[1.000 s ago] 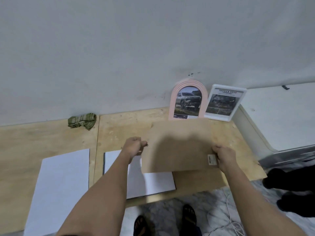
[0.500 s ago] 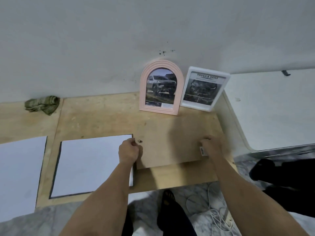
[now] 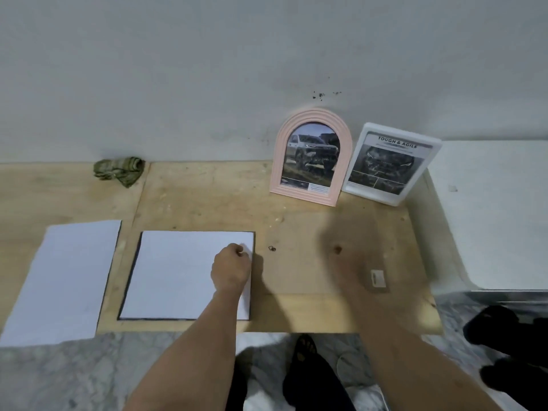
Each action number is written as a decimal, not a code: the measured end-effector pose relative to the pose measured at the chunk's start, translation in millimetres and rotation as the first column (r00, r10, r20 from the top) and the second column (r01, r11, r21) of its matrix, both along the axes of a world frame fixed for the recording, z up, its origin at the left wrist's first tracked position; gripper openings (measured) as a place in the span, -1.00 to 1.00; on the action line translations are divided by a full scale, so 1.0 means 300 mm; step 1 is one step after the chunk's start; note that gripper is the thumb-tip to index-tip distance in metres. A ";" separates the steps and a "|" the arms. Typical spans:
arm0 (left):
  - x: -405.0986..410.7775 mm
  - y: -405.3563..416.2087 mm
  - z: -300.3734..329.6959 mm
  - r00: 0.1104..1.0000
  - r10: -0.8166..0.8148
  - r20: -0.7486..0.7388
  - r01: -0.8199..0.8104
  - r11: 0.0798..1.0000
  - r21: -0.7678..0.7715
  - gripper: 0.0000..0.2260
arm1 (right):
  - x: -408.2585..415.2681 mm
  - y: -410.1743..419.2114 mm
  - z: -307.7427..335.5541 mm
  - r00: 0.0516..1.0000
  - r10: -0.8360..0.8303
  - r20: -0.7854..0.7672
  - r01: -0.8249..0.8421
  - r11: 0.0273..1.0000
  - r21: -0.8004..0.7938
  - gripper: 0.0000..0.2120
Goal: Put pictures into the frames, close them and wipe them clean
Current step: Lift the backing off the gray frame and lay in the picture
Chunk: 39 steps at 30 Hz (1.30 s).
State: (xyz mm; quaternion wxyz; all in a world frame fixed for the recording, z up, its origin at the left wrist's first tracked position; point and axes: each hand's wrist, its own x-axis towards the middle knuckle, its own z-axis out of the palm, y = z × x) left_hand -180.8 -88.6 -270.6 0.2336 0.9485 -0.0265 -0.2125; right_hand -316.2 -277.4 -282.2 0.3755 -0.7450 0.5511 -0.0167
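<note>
your left hand (image 3: 232, 269) is lying curled over right edge of white paper sheet in black flat frame (image 3: 189, 274), fingertips pinching sheet corner. your right hand (image 3: 341, 247) is blurring over brown backing board (image 3: 299, 268) flat on plywood table (image 3: 207, 197); finger state: cannot tell.

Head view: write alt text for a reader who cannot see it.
A person's left hand pinches the right edge of a white sheet lying in a dark frame on a plywood table, beside a brown backing board; the right hand is motion-blurred. Two framed car pictures, a pink arched frame and a white frame, lean against the wall.
</note>
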 end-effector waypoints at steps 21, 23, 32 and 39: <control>0.428 0.702 -0.057 0.982 -0.036 -0.187 0.052 0.995 0.084 -0.49 | 0.208 0.634 -0.051 0.942 0.325 -0.079 -0.325 0.946 0.017 -0.55; 0.441 0.696 -0.060 0.977 0.045 -0.206 -0.042 0.999 0.017 -0.52 | 0.214 0.640 -0.040 0.943 0.318 -0.099 -0.320 0.947 -0.008 -0.55; 0.462 0.730 -0.039 0.967 0.132 -0.219 -0.175 0.966 -0.189 -0.86 | 0.243 0.679 -0.012 0.960 0.248 -0.127 -0.250 0.968 -0.001 -0.54; 0.466 0.774 0.014 0.877 0.117 -0.466 -0.366 0.792 -0.490 -0.84 | 0.260 0.681 0.047 0.993 0.121 0.004 -0.121 0.993 0.003 -0.71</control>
